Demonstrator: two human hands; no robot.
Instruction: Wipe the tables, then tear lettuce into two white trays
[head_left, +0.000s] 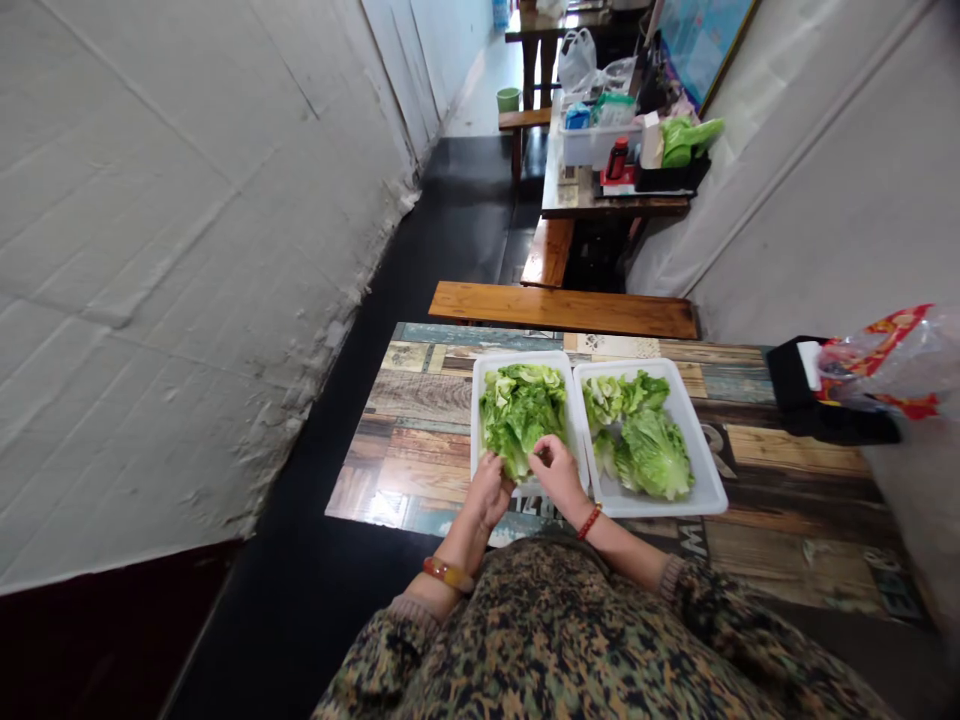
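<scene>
Green lettuce leaves lie heaped in the left white plastic tray. At the near edge of that tray, my left hand is closed on a lettuce leaf, its fingertips partly hidden by the greens. My right hand pinches at the same leaf from the other side, thumb and forefinger curled together over the tray's near right corner. Touching this tray on the right is a second white tray. It contains a leafy lettuce head with looser leaves behind it.
Both trays stand on a patterned wooden table. A black holder with a red-and-clear plastic bag sits at the right by the wall. Beyond are a wooden bench and another table loaded with goods. A white wall runs along the left.
</scene>
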